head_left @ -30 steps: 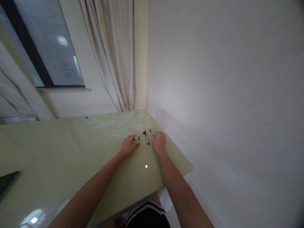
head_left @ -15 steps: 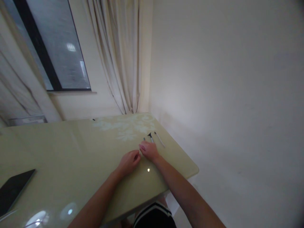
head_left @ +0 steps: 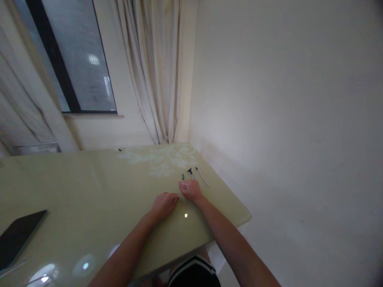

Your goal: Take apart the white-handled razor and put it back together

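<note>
My left hand [head_left: 165, 204] rests on the pale green table [head_left: 98, 199], its fingers curled closed; anything inside them is hidden. Just up and to the right, my right hand [head_left: 190, 189] is also closed on the tabletop, and its grip is too small to make out. A narrow gap separates the two hands. Beyond my right hand lie a small dark green object [head_left: 182, 176] and a razor-like item [head_left: 190, 171] with a black head, its handle partly hidden by the hand. Right of these is a thin white stick [head_left: 202, 177] with a dark tip.
A dark flat tablet-like object [head_left: 19, 237] lies at the table's left, with a thin pale stick [head_left: 13, 268] near it. A small black item [head_left: 120, 150] sits at the far edge. Curtains, a window and a wall border the table.
My hands have drawn slightly apart, the left one a little lower. The small green object now shows more fully beyond my right hand. The view has shifted slightly.
</note>
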`<state>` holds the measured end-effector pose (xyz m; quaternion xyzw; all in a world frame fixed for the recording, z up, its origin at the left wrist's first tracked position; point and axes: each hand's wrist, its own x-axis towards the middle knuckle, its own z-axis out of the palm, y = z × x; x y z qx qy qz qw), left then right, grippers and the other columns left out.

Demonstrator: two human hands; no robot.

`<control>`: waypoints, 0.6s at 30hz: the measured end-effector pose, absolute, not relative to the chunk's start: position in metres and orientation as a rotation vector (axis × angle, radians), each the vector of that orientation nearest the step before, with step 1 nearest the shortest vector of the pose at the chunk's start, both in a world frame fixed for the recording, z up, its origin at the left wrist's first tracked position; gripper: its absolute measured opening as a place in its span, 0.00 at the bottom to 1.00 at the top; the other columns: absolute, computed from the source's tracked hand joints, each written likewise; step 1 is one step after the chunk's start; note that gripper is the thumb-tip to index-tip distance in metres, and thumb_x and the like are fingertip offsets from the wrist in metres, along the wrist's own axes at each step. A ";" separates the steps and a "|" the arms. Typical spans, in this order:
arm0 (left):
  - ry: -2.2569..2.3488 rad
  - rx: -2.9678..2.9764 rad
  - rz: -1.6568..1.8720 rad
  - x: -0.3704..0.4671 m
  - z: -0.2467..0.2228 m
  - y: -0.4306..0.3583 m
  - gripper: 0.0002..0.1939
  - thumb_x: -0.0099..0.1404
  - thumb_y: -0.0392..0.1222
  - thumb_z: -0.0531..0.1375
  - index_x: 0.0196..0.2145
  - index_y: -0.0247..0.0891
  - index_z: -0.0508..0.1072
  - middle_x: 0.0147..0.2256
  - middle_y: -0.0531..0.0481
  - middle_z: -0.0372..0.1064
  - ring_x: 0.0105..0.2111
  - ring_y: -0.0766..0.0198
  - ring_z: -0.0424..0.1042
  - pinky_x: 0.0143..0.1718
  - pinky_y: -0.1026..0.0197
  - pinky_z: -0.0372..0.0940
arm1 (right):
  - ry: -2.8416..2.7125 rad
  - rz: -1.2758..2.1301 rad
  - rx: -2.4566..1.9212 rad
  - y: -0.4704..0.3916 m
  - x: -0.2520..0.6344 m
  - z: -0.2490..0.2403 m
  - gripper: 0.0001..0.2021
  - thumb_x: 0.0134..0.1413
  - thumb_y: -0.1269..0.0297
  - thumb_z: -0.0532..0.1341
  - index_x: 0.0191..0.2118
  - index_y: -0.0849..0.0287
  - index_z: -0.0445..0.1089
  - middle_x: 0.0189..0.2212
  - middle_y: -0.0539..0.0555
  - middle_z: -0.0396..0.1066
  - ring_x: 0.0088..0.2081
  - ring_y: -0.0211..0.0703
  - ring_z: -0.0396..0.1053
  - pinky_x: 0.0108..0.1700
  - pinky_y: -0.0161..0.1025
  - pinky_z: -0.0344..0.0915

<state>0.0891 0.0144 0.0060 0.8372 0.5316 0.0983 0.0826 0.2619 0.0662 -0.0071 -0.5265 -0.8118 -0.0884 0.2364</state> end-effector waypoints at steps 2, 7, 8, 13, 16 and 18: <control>1.600 2.499 0.298 0.089 0.006 0.014 0.20 0.74 0.46 0.50 0.30 0.41 0.76 0.31 0.44 0.78 0.33 0.56 0.75 0.32 0.59 0.54 | -2.195 -0.251 -1.434 0.068 0.263 -0.008 0.21 0.66 0.63 0.58 0.20 0.57 0.70 0.16 0.49 0.65 0.21 0.38 0.57 0.28 0.38 0.47; 1.612 2.500 0.305 0.089 0.005 0.013 0.20 0.74 0.47 0.50 0.31 0.42 0.76 0.32 0.45 0.78 0.34 0.57 0.76 0.32 0.59 0.54 | -2.138 -0.261 -1.394 0.070 0.265 -0.013 0.22 0.65 0.63 0.58 0.17 0.57 0.67 0.15 0.48 0.61 0.20 0.37 0.54 0.28 0.37 0.46; 1.613 2.498 0.305 0.089 0.005 0.013 0.20 0.74 0.47 0.50 0.31 0.41 0.76 0.32 0.45 0.78 0.34 0.57 0.76 0.32 0.59 0.54 | -2.135 -0.259 -1.391 0.070 0.265 -0.013 0.22 0.65 0.63 0.58 0.17 0.57 0.66 0.15 0.48 0.60 0.20 0.37 0.54 0.28 0.37 0.47; 1.613 2.485 0.306 0.089 0.006 0.014 0.19 0.74 0.47 0.50 0.30 0.41 0.75 0.32 0.45 0.77 0.34 0.58 0.75 0.32 0.59 0.54 | -2.123 -0.238 -1.399 0.069 0.265 -0.012 0.22 0.65 0.62 0.58 0.17 0.57 0.65 0.15 0.47 0.59 0.20 0.37 0.53 0.28 0.38 0.48; 1.604 2.480 0.316 0.089 0.006 0.013 0.18 0.74 0.47 0.51 0.30 0.41 0.74 0.31 0.46 0.77 0.33 0.58 0.74 0.32 0.59 0.53 | -2.137 -0.195 -1.445 0.067 0.265 -0.008 0.22 0.66 0.61 0.57 0.18 0.57 0.66 0.16 0.48 0.60 0.21 0.38 0.55 0.29 0.37 0.49; 1.599 2.477 0.329 0.089 0.006 0.013 0.18 0.73 0.47 0.51 0.29 0.41 0.73 0.31 0.46 0.76 0.33 0.58 0.74 0.32 0.59 0.53 | -2.142 -0.155 -1.478 0.066 0.265 -0.006 0.22 0.66 0.60 0.57 0.19 0.56 0.67 0.17 0.49 0.62 0.22 0.39 0.57 0.29 0.37 0.51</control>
